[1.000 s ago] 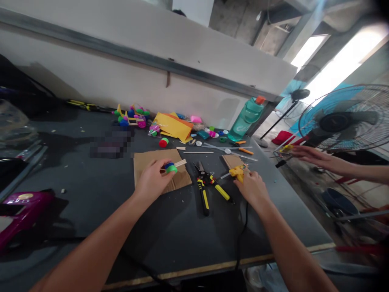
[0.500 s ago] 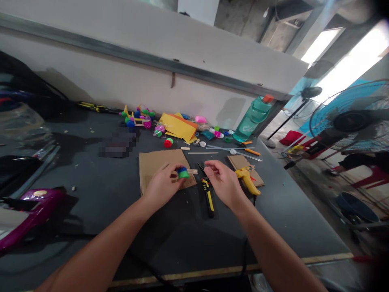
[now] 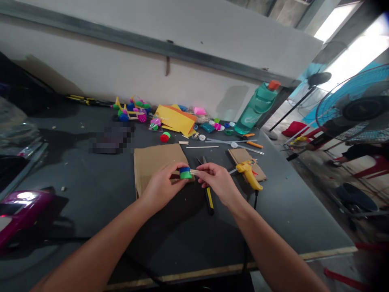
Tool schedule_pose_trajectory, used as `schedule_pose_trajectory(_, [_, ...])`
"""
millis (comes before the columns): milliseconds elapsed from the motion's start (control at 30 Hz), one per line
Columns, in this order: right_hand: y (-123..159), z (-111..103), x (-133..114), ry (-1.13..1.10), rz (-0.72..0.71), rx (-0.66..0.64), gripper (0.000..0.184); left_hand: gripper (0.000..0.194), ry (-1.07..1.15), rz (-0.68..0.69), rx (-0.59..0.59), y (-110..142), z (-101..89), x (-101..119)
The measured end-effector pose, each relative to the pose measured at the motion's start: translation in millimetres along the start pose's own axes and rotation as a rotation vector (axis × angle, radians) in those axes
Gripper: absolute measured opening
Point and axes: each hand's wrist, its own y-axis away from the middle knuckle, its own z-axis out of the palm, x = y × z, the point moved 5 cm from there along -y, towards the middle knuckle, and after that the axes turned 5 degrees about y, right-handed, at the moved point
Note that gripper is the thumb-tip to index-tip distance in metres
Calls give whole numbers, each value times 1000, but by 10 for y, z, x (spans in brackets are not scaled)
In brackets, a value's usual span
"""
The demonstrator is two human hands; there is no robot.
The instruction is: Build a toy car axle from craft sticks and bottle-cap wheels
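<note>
Along the far side of the dark table (image 3: 291,215), craft bits are lying against the pale wall (image 3: 194,87). Over the near edge of the large cardboard (image 3: 158,162), my left hand (image 3: 162,184) is gripping the blue-and-green caps (image 3: 185,172) between thumb and fingers, while my right hand (image 3: 220,180) is pinching the wooden sticks (image 3: 194,172) extending right from them.
</note>
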Motion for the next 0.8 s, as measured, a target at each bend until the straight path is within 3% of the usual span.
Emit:
schedule_pose_trajectory(267, [-1,-31,1,109,-30,60,10,22,-198,149,-44,-12,-16,103])
schedule_pose_trajectory(533, [-4,7,74,182,-34,86,10,25,-232,116,-72,7,8,-2])
schedule_pose_trajectory(800, [27,20,31,271,-53,106,7,28,-236,115,-70,26,2,33])
